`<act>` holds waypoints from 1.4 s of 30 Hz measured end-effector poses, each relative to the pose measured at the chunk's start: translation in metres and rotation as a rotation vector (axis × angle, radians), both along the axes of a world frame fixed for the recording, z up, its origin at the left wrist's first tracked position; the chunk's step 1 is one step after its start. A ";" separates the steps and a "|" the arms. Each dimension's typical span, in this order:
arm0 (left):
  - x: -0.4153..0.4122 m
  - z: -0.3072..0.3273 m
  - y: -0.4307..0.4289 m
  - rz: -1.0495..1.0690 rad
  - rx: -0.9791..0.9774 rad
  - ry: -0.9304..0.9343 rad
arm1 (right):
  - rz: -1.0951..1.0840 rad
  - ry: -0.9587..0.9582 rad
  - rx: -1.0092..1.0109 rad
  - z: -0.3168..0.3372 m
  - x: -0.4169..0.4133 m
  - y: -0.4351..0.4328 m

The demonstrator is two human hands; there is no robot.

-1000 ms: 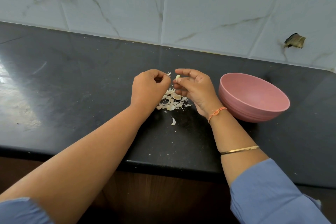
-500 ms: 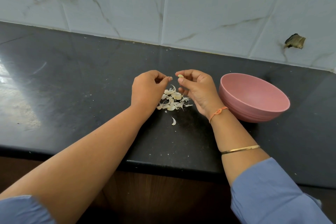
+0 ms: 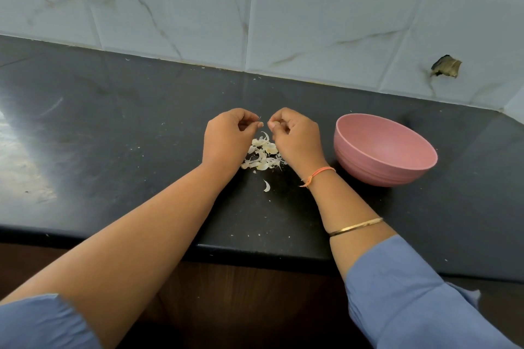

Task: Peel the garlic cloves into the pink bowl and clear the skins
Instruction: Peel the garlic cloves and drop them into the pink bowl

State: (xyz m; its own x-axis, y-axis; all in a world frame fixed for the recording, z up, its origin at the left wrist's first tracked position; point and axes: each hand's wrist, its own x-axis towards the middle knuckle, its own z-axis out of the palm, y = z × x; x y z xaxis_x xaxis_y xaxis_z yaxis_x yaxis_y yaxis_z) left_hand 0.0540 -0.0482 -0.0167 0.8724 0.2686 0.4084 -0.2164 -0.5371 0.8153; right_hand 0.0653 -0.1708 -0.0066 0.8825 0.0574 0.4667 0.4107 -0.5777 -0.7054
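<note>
A pile of pale garlic skins (image 3: 263, 155) lies on the black counter (image 3: 141, 150) between my two hands. My left hand (image 3: 229, 140) hovers over its left side, thumb and forefinger pinching a thin sliver of skin. Just to the right, my right hand (image 3: 296, 140) has its fingers curled round a garlic clove, which is almost hidden inside them. The fingertips of both hands nearly meet above the pile. The pink bowl (image 3: 377, 170) stands right of my right hand; its inside is not visible from here.
One loose skin (image 3: 266, 186) lies nearer the counter's front edge (image 3: 255, 252). A tiled wall (image 3: 312, 22) closes the back, with a dark chipped hole (image 3: 445, 66) at the right. Small skin flecks dot the counter.
The clove that showed between my right fingertips is now tucked into the curled fingers. Both hands have drawn closer together above the pile. The bowl and skins have not moved.
</note>
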 end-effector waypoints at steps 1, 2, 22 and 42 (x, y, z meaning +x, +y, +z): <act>0.000 0.000 0.000 -0.008 -0.007 -0.007 | -0.002 -0.012 -0.030 0.000 0.000 0.001; 0.000 -0.001 0.001 -0.014 -0.012 -0.012 | -0.011 -0.027 -0.055 0.001 0.000 0.002; -0.003 -0.003 0.000 -0.112 -0.066 -0.020 | -0.508 0.323 -0.457 0.068 -0.015 -0.070; -0.001 -0.003 0.000 -0.115 0.094 -0.033 | 0.001 0.111 -0.664 0.016 -0.012 -0.005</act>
State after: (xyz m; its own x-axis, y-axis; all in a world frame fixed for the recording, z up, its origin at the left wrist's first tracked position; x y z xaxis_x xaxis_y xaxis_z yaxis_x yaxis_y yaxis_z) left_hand 0.0526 -0.0484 -0.0192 0.8810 0.1267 0.4558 -0.3065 -0.5810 0.7540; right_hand 0.0537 -0.1754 0.0094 0.9230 0.3019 0.2384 0.3570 -0.9031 -0.2386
